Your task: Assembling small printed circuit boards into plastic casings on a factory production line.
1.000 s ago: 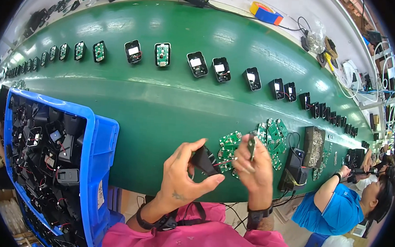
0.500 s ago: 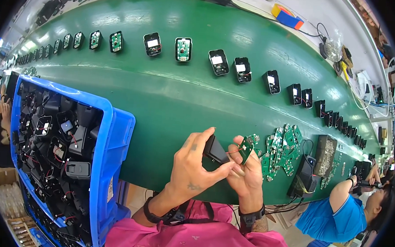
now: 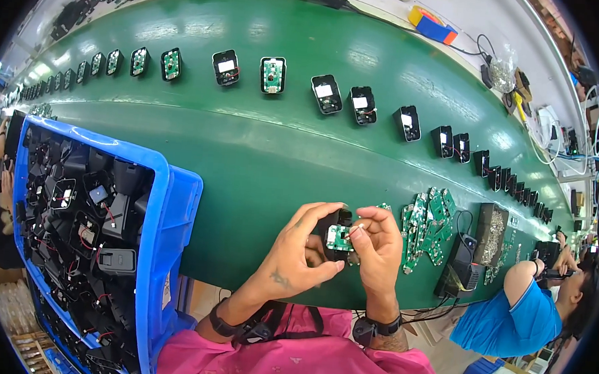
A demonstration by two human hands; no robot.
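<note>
My left hand (image 3: 294, 250) curls around a black plastic housing (image 3: 326, 220), whose body is partly covered by my fingers. A green circuit board (image 3: 339, 238) lies at the housing's open side. My right hand (image 3: 379, 250) pinches that board by its right end, thumb on top. How deep the board sits in the housing cannot be made out. Just right of my right hand, a pile of green circuit boards (image 3: 426, 225) lies on the green table (image 3: 246, 156).
On the left stands a blue crate (image 3: 162, 247) full of black housings (image 3: 117, 260). A long row of housings, some with boards (image 3: 273, 76), crosses the table. To the right are a black power device (image 3: 460, 265) and a box of small parts (image 3: 492, 234). A person in blue (image 3: 510, 323) sits far right.
The board has moved left from beside the housing to its open side. The housing has turned so that this side faces up, and my hands have come together.
</note>
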